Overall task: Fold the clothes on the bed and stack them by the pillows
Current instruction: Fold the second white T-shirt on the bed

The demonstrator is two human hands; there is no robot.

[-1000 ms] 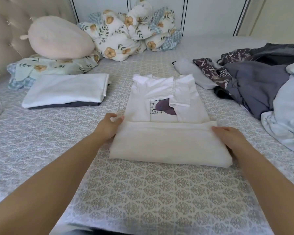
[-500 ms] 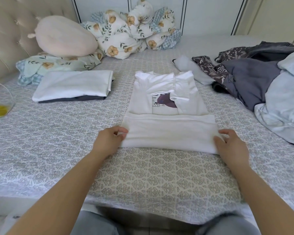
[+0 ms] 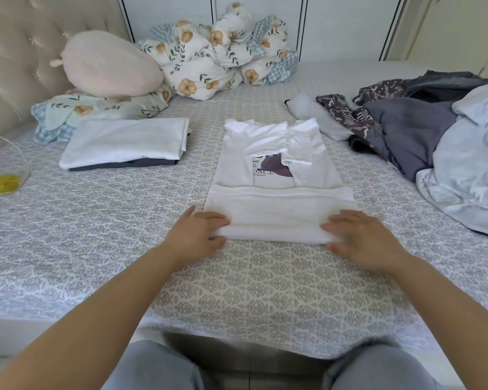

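Note:
A white T-shirt (image 3: 276,175) with a dark print lies in the middle of the bed, sleeves folded in and its lower part folded up. My left hand (image 3: 197,235) grips the near left corner of the fold. At the near right corner my right hand (image 3: 361,239) grips the same fold, fingers over and under the cloth. A stack of folded clothes (image 3: 124,143), white over dark, lies to the left by the pillows (image 3: 96,108). A heap of unfolded grey, patterned and pale blue clothes (image 3: 423,136) fills the right side.
A pale pink cushion (image 3: 110,66) rests on the pillows at the padded headboard (image 3: 14,57). A bunched floral duvet (image 3: 223,54) lies at the back against the wall. A clear bowl with something yellow (image 3: 3,184) sits at the left edge. My knees show below the bed's near edge.
Both hands slid from the upper edge of the folded-up part back to its near edge and took hold there. The camera pulled back, showing the bed's edge and my knees.

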